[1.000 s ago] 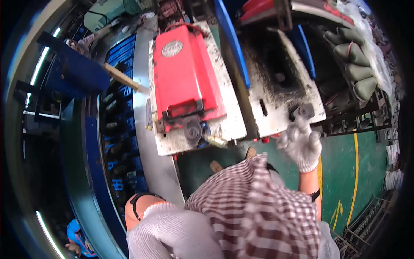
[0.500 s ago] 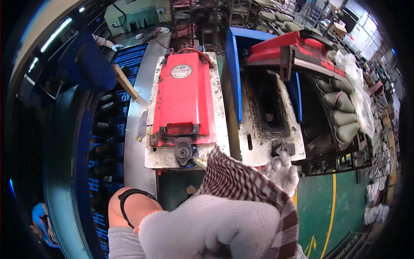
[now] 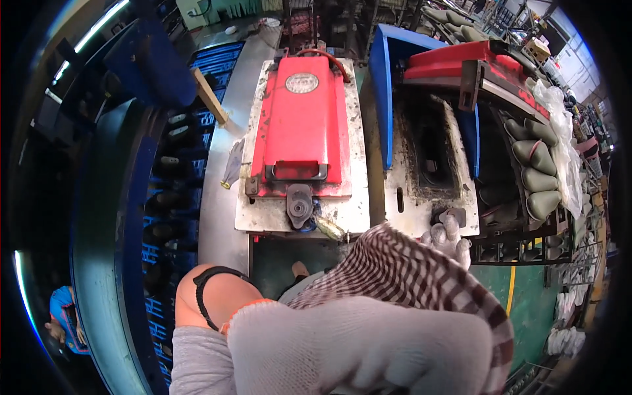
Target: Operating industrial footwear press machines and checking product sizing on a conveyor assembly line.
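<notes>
My left hand (image 3: 362,349), in a white knitted glove with an orange cuff, fills the near foreground. Its fingers look bent over a brown-and-white checkered cloth (image 3: 401,263), though the fingertips are hidden. Past the cloth, my right hand (image 3: 450,242), gloved too, has its fingers apart at the front edge of the right machine's plate (image 3: 411,220). The fingers reach up to a dark lobed latch (image 3: 454,214); whether they press on it I cannot tell. Much of that hand is hidden by the cloth.
A shut red mould press (image 3: 303,125) with a dark latch (image 3: 299,207) stands ahead. The right press's red lid (image 3: 454,62) is raised beside blue guards (image 3: 382,99). Olive shoe-shaped pieces (image 3: 540,178) fill a right rack. A conveyor (image 3: 105,263) runs left; a person (image 3: 66,316) is beyond it.
The view has shifted, so the machines sit higher and further right. My left hand and the checkered cloth have moved right in the picture, and more of my right hand is covered.
</notes>
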A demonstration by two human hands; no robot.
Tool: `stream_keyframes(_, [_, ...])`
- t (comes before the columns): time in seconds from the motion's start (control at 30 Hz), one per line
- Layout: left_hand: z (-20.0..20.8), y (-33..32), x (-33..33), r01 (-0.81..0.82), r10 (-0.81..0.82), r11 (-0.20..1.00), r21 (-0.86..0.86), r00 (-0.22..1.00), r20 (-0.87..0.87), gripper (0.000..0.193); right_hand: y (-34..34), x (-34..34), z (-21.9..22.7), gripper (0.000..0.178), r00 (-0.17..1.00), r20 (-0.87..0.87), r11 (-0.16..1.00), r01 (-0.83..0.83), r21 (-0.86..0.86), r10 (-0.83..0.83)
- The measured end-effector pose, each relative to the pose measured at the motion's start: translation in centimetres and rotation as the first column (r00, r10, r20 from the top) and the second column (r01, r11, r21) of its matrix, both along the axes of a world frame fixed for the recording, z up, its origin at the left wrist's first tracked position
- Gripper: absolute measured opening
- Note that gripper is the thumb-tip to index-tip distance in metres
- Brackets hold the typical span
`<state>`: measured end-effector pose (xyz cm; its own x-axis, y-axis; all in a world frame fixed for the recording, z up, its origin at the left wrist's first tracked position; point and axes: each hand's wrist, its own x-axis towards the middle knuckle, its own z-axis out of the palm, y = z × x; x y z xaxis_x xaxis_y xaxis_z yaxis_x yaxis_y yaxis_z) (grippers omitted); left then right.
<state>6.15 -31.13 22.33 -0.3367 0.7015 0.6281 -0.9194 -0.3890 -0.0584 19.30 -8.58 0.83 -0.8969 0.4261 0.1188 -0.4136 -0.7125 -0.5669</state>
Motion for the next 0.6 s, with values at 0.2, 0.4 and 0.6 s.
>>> stream_keyframes(0.2, [-1.3, -3.2, 2.1, -0.054, 0.035, 0.966, -0.252, 0.996, -0.080, 0.031, -0.7, 0.6, 0.0, 0.058, 0.998, 0.061, 1.000, 0.019, -0.019, -0.018])
stream_keyframes(0.4, [-2.1, -6.3, 1.1, -0.171, 0.125, 0.823, -0.542, 0.985, -0.121, 0.027, -0.1, -1.8, 0.2, 0.061, 0.989, 0.128, 0.997, -0.075, 0.027, 0.071])
stream_keyframes(0.6, [-4.6, -6.0, -6.6, -0.321, -0.090, 0.623, -0.714, 0.877, -0.472, 0.020, 0.0, -4.4, -0.5, 0.063, 0.957, 0.234, 0.960, -0.218, 0.179, 0.173])
